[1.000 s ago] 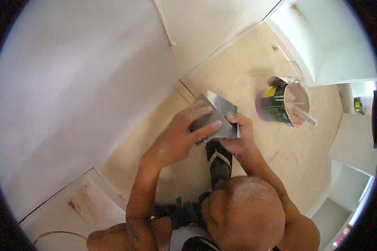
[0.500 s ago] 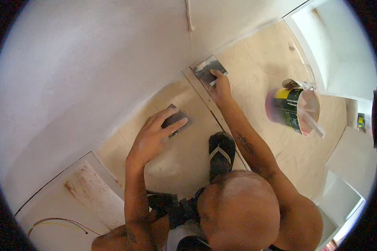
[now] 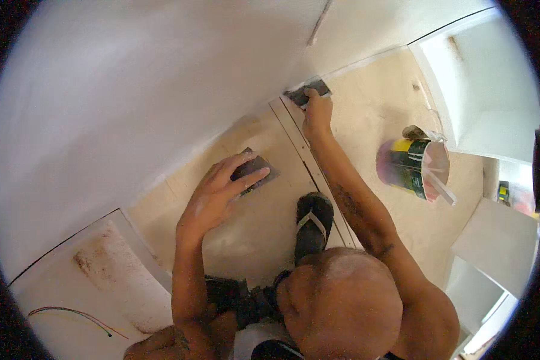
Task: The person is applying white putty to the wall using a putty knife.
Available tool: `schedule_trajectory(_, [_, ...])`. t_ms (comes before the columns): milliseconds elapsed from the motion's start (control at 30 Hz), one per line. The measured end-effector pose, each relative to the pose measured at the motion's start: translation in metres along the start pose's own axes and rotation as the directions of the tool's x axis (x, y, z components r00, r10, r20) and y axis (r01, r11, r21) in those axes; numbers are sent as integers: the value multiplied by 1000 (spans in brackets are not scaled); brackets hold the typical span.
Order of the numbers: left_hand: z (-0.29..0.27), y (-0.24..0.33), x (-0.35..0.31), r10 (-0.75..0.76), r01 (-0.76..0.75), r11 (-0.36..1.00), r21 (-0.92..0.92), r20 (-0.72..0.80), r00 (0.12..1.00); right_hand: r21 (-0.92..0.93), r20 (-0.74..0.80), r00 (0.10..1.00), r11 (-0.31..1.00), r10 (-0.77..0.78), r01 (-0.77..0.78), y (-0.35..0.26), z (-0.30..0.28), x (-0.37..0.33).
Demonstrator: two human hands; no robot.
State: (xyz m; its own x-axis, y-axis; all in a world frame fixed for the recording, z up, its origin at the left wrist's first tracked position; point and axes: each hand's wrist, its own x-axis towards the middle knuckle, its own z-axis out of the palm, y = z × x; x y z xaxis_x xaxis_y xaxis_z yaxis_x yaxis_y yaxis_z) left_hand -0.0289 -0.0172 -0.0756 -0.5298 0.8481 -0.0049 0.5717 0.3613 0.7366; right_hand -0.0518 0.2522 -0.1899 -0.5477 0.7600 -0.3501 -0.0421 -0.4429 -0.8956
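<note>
My right hand (image 3: 318,114) is closed around a dark flat putty scraper (image 3: 300,94), which lies where the white wall (image 3: 180,78) meets the wooden floor, beside a dark seam. A second dark rectangular putty scraper (image 3: 260,174) is in my left hand (image 3: 213,195), its fingers spread over the blade and its palm side hidden. The left hand is nearer to me, above the boards left of the seam.
A bucket of pinkish paste (image 3: 409,165) with a white stick stands at the right. My bent knee (image 3: 348,300) and flip-flop (image 3: 315,219) are in the lower middle. Thin wires (image 3: 78,312) stick out at the lower left. A white panel (image 3: 492,234) is at the right.
My right hand has shifted slightly, and its scraper, which showed pale paste, now lies flatter along the wall's foot. The left hand stays nearly where it was; the view has turned a little.
</note>
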Motion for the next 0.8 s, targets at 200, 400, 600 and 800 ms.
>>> schedule_trajectory(200, [-1, -14, -6, 101, -101, 995, -15, -25, 995, -123, 49, 969, 962, -240, 245, -96, 32, -48])
schedule_trajectory(400, [-8, -22, 5, 227, -228, 974, -17, -19, 974, -488, 290, 732, 563, -616, 667, -211, 60, -102])
schedule_trajectory(600, [-16, -17, 10, 288, -299, 952, -64, -143, 947, -587, 510, 260, -111, -820, 802, -279, 122, -182])
schedule_trajectory(800, [-8, -19, 27, 300, -309, 950, -54, -131, 945, -578, 811, 123, -754, -571, 311, -298, 104, -194])
